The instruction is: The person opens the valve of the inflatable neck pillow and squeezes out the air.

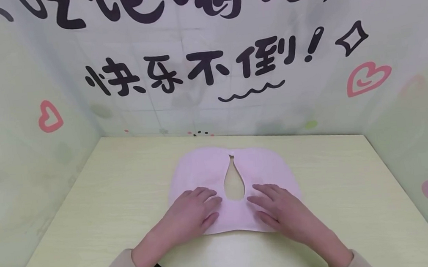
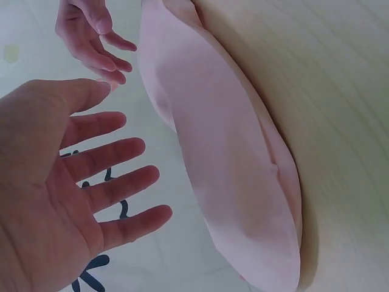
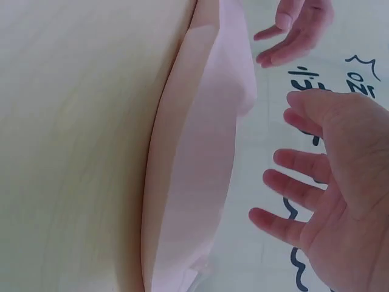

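A pale pink cushion (image 1: 202,168) with a teardrop-shaped opening in its middle lies flat on the table. Over its left half, the left hand (image 1: 194,213) has its fingers spread; in the left wrist view that hand (image 2: 79,164) hovers apart from the cushion's surface (image 2: 225,140). On the opposite side of the opening, the right hand (image 1: 282,210) is likewise spread above the cushion. The right wrist view shows the right hand (image 3: 328,182) with a gap between its fingertips and the cushion (image 3: 194,152). Neither hand holds anything.
The light wood-grain table (image 1: 102,211) extends around the cushion. Behind it stands a pale wall panel (image 1: 181,106) with black lettering, and further panels with printed hearts enclose the left and right sides.
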Action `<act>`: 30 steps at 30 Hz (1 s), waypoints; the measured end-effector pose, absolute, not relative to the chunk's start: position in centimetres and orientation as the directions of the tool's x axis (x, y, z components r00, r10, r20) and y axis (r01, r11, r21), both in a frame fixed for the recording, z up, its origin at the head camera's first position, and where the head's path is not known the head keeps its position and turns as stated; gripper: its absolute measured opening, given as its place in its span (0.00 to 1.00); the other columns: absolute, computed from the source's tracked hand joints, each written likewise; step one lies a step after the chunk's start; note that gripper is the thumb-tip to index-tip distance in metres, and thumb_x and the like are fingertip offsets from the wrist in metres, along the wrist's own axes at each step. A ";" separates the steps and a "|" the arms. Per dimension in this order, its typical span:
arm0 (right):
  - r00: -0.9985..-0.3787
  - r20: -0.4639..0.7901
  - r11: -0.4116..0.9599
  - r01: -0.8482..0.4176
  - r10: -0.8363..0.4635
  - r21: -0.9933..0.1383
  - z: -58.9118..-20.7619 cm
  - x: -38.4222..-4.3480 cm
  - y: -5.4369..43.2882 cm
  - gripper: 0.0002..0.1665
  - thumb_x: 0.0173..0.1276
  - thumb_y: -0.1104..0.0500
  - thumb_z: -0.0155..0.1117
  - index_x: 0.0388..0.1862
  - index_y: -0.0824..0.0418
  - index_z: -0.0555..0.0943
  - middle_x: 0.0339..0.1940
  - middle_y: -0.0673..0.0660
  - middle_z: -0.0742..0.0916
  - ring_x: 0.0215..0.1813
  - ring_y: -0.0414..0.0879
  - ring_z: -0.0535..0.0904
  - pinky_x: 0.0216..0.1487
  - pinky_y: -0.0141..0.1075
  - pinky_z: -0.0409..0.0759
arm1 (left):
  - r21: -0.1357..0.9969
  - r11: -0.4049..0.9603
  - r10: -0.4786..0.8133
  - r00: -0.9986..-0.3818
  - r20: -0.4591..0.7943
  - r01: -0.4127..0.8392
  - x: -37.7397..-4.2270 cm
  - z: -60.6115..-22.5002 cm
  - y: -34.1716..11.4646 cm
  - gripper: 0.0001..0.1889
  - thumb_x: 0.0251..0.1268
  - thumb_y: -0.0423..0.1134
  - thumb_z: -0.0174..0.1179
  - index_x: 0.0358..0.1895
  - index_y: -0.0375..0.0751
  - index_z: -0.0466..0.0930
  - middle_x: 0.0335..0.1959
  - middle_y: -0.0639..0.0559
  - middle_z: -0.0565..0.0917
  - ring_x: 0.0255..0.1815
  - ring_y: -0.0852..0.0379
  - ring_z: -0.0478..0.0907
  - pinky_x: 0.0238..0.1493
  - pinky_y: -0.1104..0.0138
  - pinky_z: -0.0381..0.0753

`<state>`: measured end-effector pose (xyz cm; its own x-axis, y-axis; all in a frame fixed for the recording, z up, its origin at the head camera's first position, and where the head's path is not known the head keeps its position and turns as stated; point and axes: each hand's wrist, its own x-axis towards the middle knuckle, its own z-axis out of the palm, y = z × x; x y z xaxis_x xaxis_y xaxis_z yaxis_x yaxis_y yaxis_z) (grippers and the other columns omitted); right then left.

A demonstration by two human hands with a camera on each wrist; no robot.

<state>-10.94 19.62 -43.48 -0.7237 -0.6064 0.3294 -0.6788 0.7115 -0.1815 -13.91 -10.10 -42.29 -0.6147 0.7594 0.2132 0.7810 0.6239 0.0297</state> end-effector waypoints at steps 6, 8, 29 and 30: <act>-0.630 0.364 0.617 -0.769 -0.686 -0.167 -44.2 -10.3 18.5 0.21 0.65 0.56 0.74 0.57 0.54 0.85 0.64 0.61 0.82 0.62 0.55 0.79 0.58 0.50 0.80 | 0.045 0.545 0.809 -0.539 0.237 0.837 -13.5 -42.6 -9.4 0.17 0.69 0.45 0.67 0.57 0.45 0.84 0.55 0.51 0.84 0.58 0.52 0.80 0.53 0.55 0.82; -0.601 0.360 0.600 -0.790 -0.713 -0.131 -44.5 -10.2 18.1 0.21 0.64 0.56 0.74 0.57 0.54 0.85 0.63 0.61 0.83 0.61 0.54 0.79 0.57 0.48 0.80 | 0.039 0.531 0.818 -0.524 0.239 0.846 -13.4 -42.8 -9.2 0.16 0.68 0.44 0.67 0.56 0.46 0.85 0.55 0.51 0.84 0.57 0.53 0.80 0.52 0.56 0.82; -0.673 0.189 0.673 -0.736 -0.715 -0.077 -46.8 -9.7 17.5 0.22 0.66 0.49 0.72 0.57 0.52 0.84 0.67 0.59 0.81 0.65 0.54 0.77 0.65 0.48 0.75 | 0.026 0.543 0.835 -0.543 0.087 0.839 -13.4 -45.3 -8.5 0.11 0.71 0.46 0.64 0.53 0.53 0.86 0.60 0.50 0.83 0.59 0.50 0.80 0.54 0.55 0.81; -0.677 0.181 0.675 -0.733 -0.714 -0.078 -46.8 -9.7 17.5 0.22 0.66 0.48 0.72 0.57 0.52 0.84 0.67 0.58 0.80 0.65 0.54 0.77 0.66 0.48 0.75 | 0.026 0.542 0.836 -0.542 0.087 0.840 -13.4 -45.4 -8.5 0.10 0.71 0.45 0.63 0.51 0.53 0.87 0.60 0.50 0.83 0.59 0.50 0.80 0.54 0.55 0.81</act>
<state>-9.73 17.55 -46.85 -0.6766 -0.7138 0.1808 -0.7334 0.6754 -0.0778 -13.40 -8.49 -45.43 -0.5421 0.8358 0.0871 0.8399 0.5421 0.0259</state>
